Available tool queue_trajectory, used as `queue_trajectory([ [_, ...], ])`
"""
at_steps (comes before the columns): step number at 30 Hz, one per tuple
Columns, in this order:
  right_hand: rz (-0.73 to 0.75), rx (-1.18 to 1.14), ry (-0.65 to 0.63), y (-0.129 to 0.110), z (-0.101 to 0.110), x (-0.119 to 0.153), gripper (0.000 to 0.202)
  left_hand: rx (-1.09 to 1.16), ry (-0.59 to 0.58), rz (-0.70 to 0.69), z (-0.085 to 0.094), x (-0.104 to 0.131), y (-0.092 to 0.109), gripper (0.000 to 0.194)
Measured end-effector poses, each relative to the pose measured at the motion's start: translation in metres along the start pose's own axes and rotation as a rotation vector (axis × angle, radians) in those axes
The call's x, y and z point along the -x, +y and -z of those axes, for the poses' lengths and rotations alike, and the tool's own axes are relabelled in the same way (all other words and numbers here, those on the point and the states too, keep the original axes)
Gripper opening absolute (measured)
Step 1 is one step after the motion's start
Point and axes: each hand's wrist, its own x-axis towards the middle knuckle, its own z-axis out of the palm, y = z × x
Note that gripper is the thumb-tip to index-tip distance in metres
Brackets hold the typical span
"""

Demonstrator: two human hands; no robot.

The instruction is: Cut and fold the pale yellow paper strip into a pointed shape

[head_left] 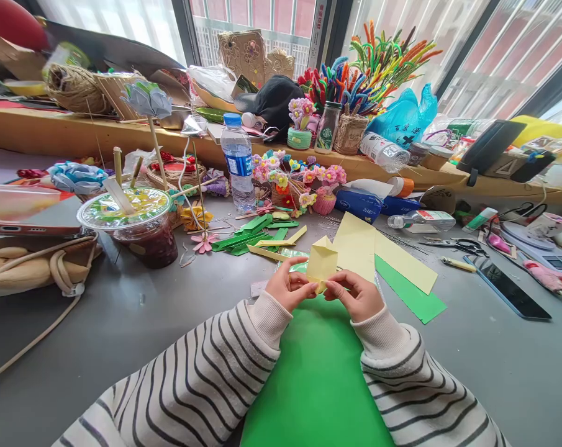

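Note:
Between my two hands is a small folded piece of pale yellow paper (pixel 322 259), its top edge bent to a point. My left hand (pixel 290 285) pinches its lower left corner, and my right hand (pixel 355 293) pinches the lower right, the fingertips almost meeting. Below them lies a large green sheet (pixel 315 379). Flat yellow sheets (pixel 355 242) rest just behind my right hand, with a green strip (pixel 411 288) partly under one. Folded green pieces (pixel 250 236) and narrow yellow strips (pixel 281 245) lie beyond my left hand.
A lidded cup of dark drink (pixel 145 245) stands at the left, near a water bottle (pixel 238 164). Crocheted flowers (pixel 285 174) are at the back. To the right lie scissors (pixel 462 244), a phone (pixel 508 288) and a lying bottle (pixel 421 220). A cluttered wooden ledge (pixel 206 144) runs behind.

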Motion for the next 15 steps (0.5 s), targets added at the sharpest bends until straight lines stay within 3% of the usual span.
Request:
queue_trajectory([
  [15,-0.002,-0.007,0.011,-0.0052,-0.0028,0.0022,0.016,-0.010,-0.052,0.010,0.0020,-0.0011,-0.0044,0.053],
])
